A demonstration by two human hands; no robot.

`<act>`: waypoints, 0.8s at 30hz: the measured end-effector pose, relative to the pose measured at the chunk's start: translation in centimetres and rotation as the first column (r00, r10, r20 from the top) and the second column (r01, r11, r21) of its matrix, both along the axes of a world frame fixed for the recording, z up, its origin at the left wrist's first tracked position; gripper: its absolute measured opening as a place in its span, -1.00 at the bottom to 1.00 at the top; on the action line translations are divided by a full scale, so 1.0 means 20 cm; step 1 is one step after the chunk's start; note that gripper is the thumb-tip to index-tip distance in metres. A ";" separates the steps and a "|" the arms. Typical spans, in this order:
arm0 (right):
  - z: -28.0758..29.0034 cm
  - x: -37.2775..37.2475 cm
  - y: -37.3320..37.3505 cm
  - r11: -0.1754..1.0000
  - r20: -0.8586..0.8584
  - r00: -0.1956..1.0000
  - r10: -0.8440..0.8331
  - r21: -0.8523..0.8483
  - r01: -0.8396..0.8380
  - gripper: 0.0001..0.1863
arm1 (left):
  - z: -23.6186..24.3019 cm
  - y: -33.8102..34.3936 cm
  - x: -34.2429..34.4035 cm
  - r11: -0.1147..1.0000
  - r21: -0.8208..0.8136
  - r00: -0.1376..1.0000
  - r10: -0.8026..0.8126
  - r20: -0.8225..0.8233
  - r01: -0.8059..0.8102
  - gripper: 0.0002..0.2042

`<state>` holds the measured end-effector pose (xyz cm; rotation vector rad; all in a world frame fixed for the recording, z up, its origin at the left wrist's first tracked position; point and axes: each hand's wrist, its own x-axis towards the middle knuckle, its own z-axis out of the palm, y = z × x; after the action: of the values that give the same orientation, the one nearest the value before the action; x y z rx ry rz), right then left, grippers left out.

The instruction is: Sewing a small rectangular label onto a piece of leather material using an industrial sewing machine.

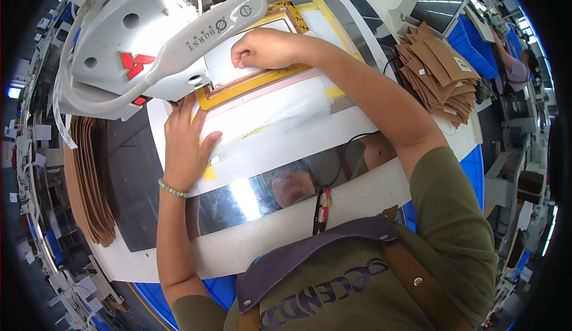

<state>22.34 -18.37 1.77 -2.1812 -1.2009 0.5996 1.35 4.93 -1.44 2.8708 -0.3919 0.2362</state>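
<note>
A white sheet [250, 63] in a yellow frame [238, 92] lay under the sewing machine [137, 51], the left hand [185, 146] flat with fingers spread, the right hand [262, 48] with fingertips curled together pressing it; steady, even pressure seemed wise.

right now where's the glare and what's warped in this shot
Head view: glare streaks the shiny metal plate near the left hand; fisheye bends the table edge and darkens the corners; the right hand on the yellow frame looks sharp.
</note>
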 end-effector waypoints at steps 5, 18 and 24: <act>-0.03 -0.04 0.03 0.996 0.176 0.981 -0.085 0.056 0.076 -0.84 | 0.01 -0.01 0.00 1.000 0.014 0.999 0.005 -0.033 -0.005 -0.27; -0.03 -0.07 0.04 0.997 0.092 0.995 -0.027 0.069 0.021 -0.87 | 0.01 -0.06 -0.01 0.997 0.075 0.998 0.037 -0.043 -0.034 -0.16; 0.03 0.01 0.01 0.997 0.116 0.993 0.029 -0.077 -0.020 -0.88 | 0.01 -0.06 0.00 0.997 0.073 0.999 0.030 -0.030 -0.027 -0.16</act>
<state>22.53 -18.16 2.38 -2.2957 -1.2869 0.5415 1.27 3.69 -1.31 2.9495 -0.3611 0.1850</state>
